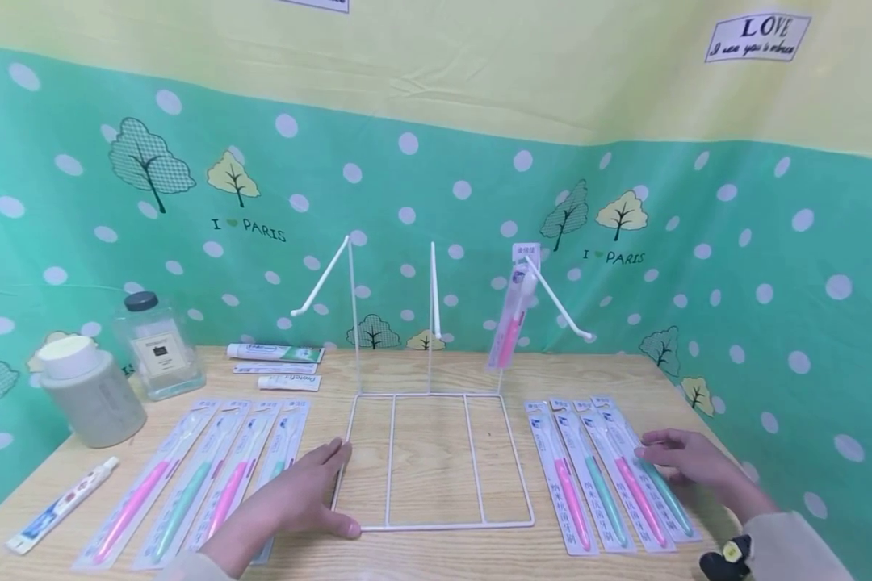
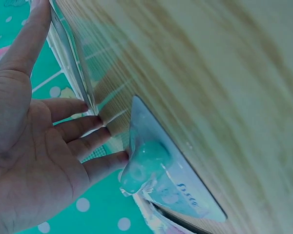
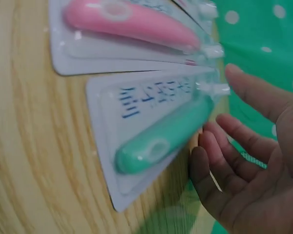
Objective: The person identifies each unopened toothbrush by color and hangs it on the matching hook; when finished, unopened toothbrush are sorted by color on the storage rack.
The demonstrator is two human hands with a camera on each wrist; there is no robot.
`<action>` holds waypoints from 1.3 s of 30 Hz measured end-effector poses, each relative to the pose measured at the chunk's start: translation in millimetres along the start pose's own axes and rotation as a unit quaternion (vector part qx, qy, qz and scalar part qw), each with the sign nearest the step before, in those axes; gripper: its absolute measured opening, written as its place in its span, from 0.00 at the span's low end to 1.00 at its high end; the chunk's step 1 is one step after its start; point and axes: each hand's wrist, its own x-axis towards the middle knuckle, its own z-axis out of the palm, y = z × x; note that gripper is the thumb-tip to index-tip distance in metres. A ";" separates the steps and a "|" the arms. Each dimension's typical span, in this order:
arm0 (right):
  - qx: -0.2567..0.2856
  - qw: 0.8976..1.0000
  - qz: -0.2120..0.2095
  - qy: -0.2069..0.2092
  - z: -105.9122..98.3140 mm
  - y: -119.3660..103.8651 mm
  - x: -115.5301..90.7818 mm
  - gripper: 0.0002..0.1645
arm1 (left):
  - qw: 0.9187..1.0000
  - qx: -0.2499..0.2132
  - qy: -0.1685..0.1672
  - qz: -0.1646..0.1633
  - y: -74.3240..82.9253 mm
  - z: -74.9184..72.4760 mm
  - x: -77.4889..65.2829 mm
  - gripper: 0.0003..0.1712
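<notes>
A white wire display rack (image 1: 446, 528) with three upward arms stands mid-table. A packaged pink toothbrush (image 1: 509, 331) hangs on its right arm. My left hand (image 1: 298, 492) rests at the left side of the rack's base, thumb and fingers spread along the wire. Beside it, partly hidden by that arm, lies a packaged green toothbrush (image 1: 285, 432). At the right, my right hand (image 1: 686, 460) is at the edge of the outermost packaged green toothbrush (image 3: 166, 136), fingers loosely bent and the thumb over the pack's side. That pack lies flat on the table.
Several packaged pink and green toothbrushes lie fanned on both sides of the rack, one being a pink toothbrush (image 1: 570, 504). Toothpaste tubes (image 1: 276, 353) lie behind. A glass bottle (image 1: 160, 347), a grey jar (image 1: 94, 395) and another tube (image 1: 61, 504) stand or lie at left.
</notes>
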 end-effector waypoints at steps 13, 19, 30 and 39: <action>-0.087 0.995 0.030 0.026 9.4 -11.5 6.2 0.52 | 1.000 -0.005 0.003 0.004 -1.1 1.6 -0.6 0.68; -0.074 0.997 0.029 0.022 9.1 -13.9 4.9 0.51 | 1.000 -0.005 0.001 0.004 -0.9 1.5 -0.5 0.68; -0.029 0.999 0.012 -0.004 2.5 -4.2 11.0 0.35 | 1.000 -0.009 -0.001 0.002 -0.5 0.4 -1.1 0.68; 0.064 0.998 0.013 -0.010 -2.0 -3.6 8.2 0.27 | 1.000 -0.016 -0.005 0.000 -0.9 -0.2 -1.0 0.68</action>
